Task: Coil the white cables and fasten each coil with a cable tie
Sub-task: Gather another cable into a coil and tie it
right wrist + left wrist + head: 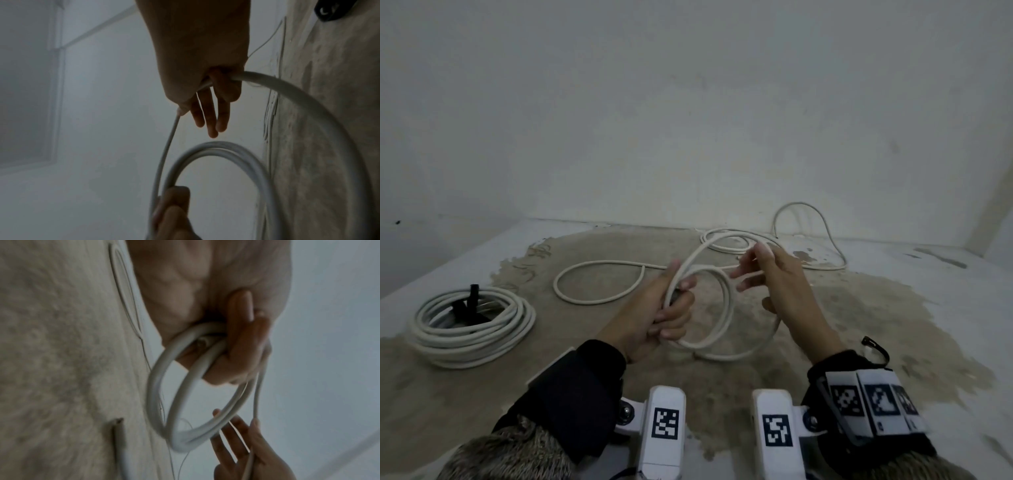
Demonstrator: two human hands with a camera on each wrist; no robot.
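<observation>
On the floor at left, one finished coil [472,325] lies bound with a black tie. Above the floor, the left hand [661,315] grips two or three loops of white cable [717,308] while the right hand [780,284] pinches the next turn, other fingers straight; much slack [599,284] remains, and the tie [876,349] waits.

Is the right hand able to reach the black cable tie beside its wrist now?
Probably not yet. The right hand pinches the cable it is winding, so it is busy. The cable tie lies uncovered on the floor by that wrist, with nothing blocking it.
</observation>
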